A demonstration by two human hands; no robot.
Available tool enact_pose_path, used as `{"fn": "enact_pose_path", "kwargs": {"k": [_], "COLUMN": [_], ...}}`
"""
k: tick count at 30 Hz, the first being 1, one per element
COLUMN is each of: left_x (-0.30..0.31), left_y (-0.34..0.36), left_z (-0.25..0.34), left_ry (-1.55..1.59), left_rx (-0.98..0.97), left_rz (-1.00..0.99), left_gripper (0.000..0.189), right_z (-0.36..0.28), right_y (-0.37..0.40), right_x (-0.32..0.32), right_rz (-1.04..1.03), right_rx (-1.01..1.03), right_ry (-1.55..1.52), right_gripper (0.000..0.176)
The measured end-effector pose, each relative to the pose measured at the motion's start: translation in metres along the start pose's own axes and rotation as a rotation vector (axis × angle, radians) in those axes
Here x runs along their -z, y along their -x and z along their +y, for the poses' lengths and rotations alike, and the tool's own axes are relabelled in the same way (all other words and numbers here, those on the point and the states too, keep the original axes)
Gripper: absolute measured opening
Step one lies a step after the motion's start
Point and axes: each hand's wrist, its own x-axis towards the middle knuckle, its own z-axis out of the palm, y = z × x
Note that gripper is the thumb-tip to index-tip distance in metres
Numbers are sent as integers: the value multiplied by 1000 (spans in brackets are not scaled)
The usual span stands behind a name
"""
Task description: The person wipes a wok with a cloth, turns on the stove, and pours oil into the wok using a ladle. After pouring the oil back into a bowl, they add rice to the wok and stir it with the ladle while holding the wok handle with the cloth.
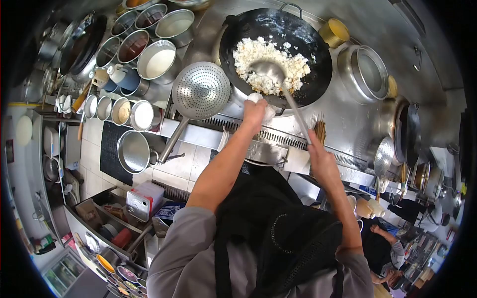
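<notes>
Many steel pots (159,58) crowd the kitchen's steel counter (348,116).

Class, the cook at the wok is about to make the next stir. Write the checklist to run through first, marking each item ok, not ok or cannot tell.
1. Left hand grips the near edge of the wok through a white cloth: ok.
2. Right hand is closed round the handle of the ladle: ok.
3. The ladle's bowl rests in the rice: ok.
4. The rice lies inside the wok, with none seen on the surround: ok.
5. The flame under the wok is hidden by the pan: cannot tell.
6. The perforated skimmer lies beside the wok, apart from both arms: ok.
</notes>
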Motion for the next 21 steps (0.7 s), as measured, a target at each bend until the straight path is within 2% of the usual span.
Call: {"fn": "enact_pose_path", "kwargs": {"k": [1,2,7,9,10,11,12,13,14,15,16,17,19,20,21], "left_x": [0,2,7,0,-6,-16,-15,-4,4,4,11,12,3,-3,-1], "left_y": [5,11,11,36,62,61,44,40,63,90,139,187,204,195,159], "left_z": [6,14,27,25,27,39,25,7,20,29,24,48,48,43,22], "left_ry": [0,37,216,200,237,273,220,337,27,144,262,244,283,213,99], "left_rx": [-2,61,225,225,146,38,2,154,104,85,91,164,36,94,144], "left_rz": [-3,-69,-232,-236,-205,-186,-150,-173,-203,-150,-90,-126,-117,-57,74], "left_gripper": [19,20,23,24,24,24,23,23,22,21,21,21,20,17,14], "right_z": [9,19,27,52,89,96,80,61,62,60,35,13,11,6,23], "right_y": [0,-7,10,13,19,21,8,26,54,46,51,68,76,74,59], "right_x": [-12,-16,37,43,26,21,26,32,45,69,109,146,165,156,135], "right_rz": [-49,-14,101,63,195,234,188,82,-31,-71,-289,-533,-637,-589,-459], "right_rx": [0,37,12,-270,-35,58,-34,-165,-135,-44,-149,-281,-13,18,73], "right_ry": [122,-49,-123,181,197,158,41,-77,-157,-236,-126,-18,128,208,141], "right_gripper": [41,42,40,40,40,41,41,41,41,42,43,44,45,47,48]}}
